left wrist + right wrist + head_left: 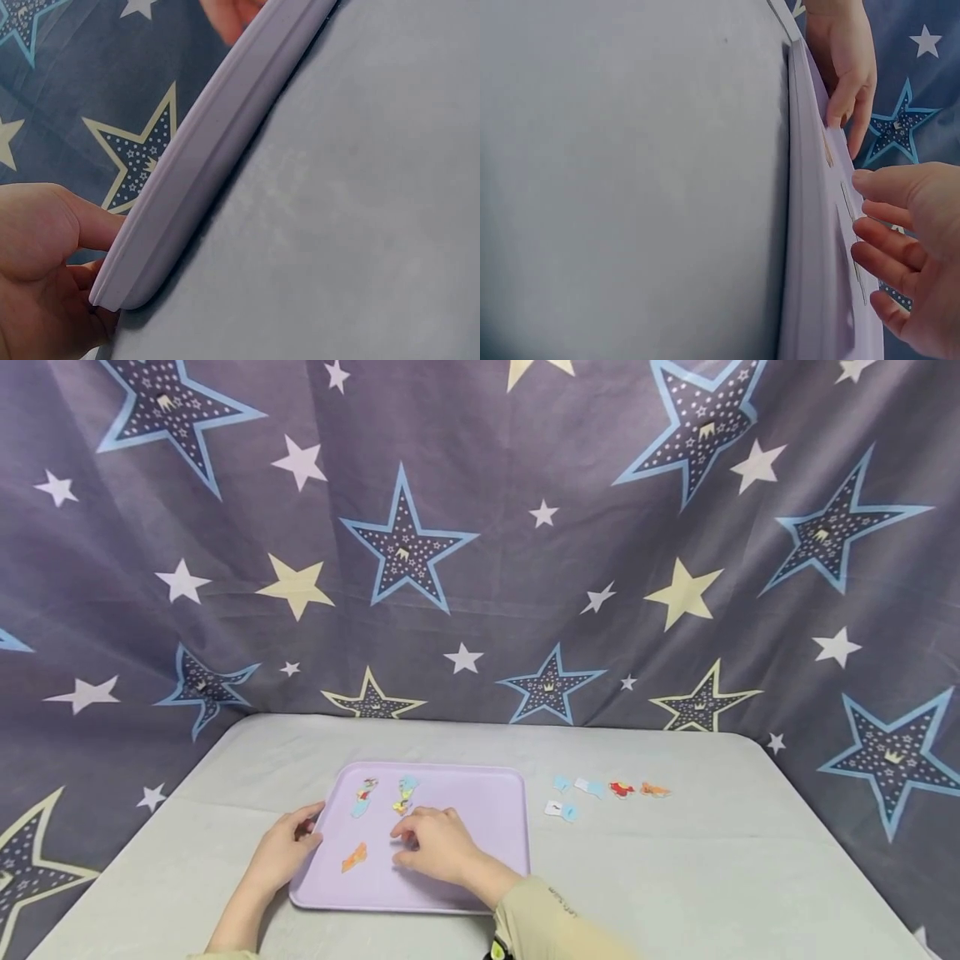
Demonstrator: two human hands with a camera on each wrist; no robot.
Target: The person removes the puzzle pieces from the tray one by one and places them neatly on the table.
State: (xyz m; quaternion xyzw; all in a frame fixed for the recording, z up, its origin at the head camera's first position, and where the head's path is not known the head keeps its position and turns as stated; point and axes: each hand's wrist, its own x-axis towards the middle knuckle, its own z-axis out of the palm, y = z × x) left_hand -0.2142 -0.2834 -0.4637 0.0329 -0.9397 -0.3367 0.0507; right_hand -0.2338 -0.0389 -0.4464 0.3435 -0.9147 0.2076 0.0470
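Note:
A lilac tray (480, 827) lies on the table. My left hand (283, 852) grips its left rim, thumb and fingers on either side of the edge. My right hand (438, 843) is over the middle of the tray with loosely bent, spread fingers and nothing in them; the right wrist view shows the same hand (922, 247) beside the rim. Flat cut-out pieces lie in the tray: a red and light-blue joined one (362, 802), a blue and yellow one (407, 789) just beyond my right fingers, and an orange one (354, 857) nearer the front left.
Right of the tray, several flat pieces lie on the pale tablecloth (705, 860): a small blue piece (561, 785), white-and-blue pieces (561, 811), a red piece (621, 789) and an orange piece (655, 790). A star-patterned curtain (495, 568) hangs behind the table.

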